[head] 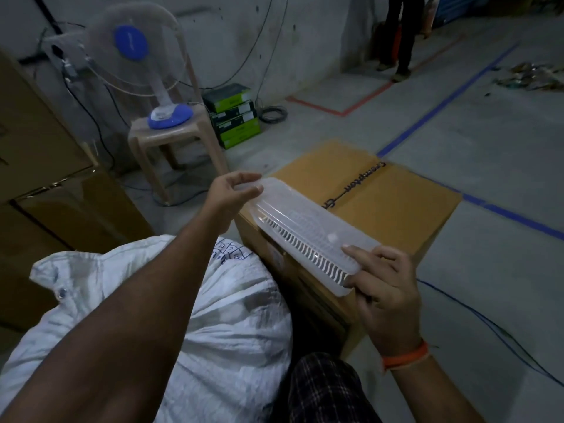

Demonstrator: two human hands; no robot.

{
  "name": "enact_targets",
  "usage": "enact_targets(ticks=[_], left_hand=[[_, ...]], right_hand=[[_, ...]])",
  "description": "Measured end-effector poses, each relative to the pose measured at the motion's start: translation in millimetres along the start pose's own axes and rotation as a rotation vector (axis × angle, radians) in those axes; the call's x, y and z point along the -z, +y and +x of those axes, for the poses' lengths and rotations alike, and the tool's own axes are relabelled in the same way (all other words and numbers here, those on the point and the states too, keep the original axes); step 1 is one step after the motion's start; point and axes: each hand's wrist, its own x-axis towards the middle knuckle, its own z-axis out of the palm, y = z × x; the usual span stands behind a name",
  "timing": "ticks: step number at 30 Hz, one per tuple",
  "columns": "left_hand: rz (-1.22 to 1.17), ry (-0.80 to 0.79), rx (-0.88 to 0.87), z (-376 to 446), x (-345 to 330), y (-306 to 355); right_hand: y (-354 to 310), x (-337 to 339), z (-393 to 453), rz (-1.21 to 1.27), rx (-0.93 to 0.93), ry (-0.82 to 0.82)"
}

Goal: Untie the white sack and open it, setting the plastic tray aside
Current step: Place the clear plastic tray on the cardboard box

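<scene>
A long translucent plastic tray [305, 230] with a slotted side hangs over the near left corner of a brown cardboard box [396, 206]. My right hand [386, 288] grips the tray's near end. My left hand [233, 192] holds its far end with thumb and fingers. The white woven sack [232, 306] lies full in front of me, under my left forearm, with its bunched neck [61, 276] at the left. The tie on it is too small to make out.
A table fan [134, 56] stands on a plastic stool [164, 138] at the back left. Stacked green boxes [235, 117] sit beside it. Large cartons [45, 166] line the left. Cables and blue tape cross the floor; a person's legs [396, 35] stand far back.
</scene>
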Motion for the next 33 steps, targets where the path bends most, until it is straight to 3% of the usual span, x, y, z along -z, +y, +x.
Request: enact_targets(ticks=[10,27,29,33], left_hand=[[0.107,0.008,-0.06,7.0,-10.7,-19.9],[0.209,-0.025,-0.059,5.1,-10.9,-30.5],[0.215,-0.027,-0.056,5.6,-9.6,-29.4],[0.263,-0.027,-0.061,12.2,-8.9,-26.2]], right_hand=[[-4.7,-2.5,-0.5,0.19,-0.134,-0.039],[-16.1,-4.8,-14.0,0.184,-0.237,-0.07],[-17.8,-1.9,-14.3,0.179,-0.349,-0.014],[-6.3,4.2,0.3,0.317,-0.852,0.173]])
